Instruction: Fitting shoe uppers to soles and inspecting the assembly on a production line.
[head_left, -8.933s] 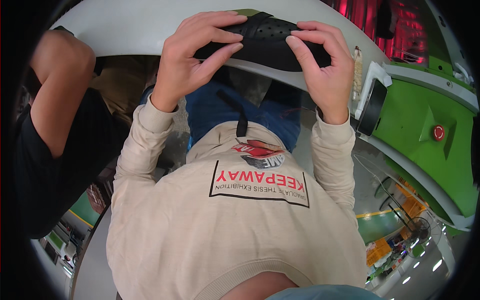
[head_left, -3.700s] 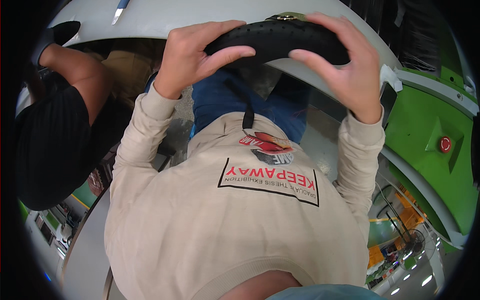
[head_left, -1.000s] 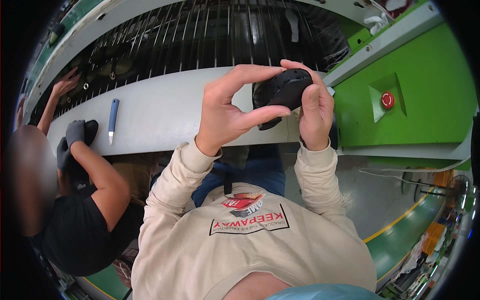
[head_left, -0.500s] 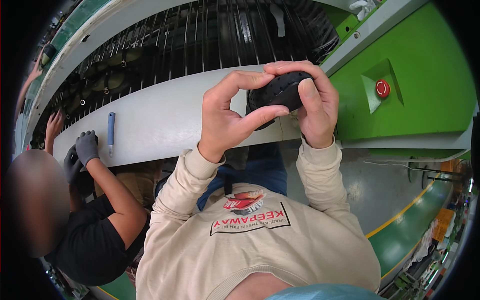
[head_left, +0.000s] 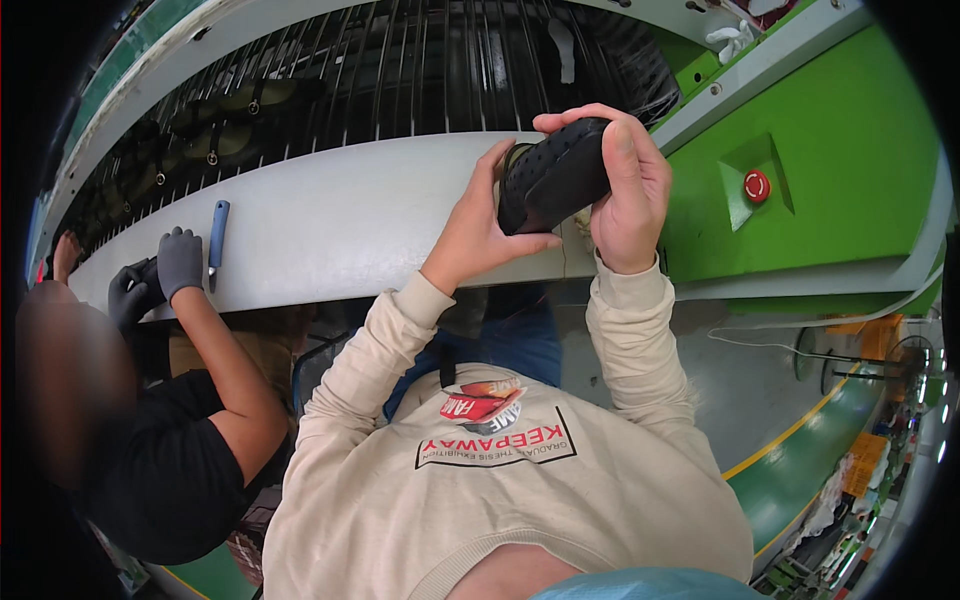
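Over the white ledge, a black-soled shoe is held tilted between my two hands, its sole side and studded edge showing. A strip of its olive upper shows at the left end. My left hand cups that end, thumb stretched along the lower edge and fingers partly hidden behind. The other end is gripped by my right hand, with the thumb pressed on the sole and the fingers wrapped over the top.
Beyond the ledge runs a rod conveyor carrying olive buckled shoes. A blue-handled tool lies near a co-worker's gloved hand. To the right stands a green machine housing with a red button.
The shoe has turned so more of its sole shows. My left hand has opened wider around its end and shifted right. The co-worker's gloved hands have moved slightly.
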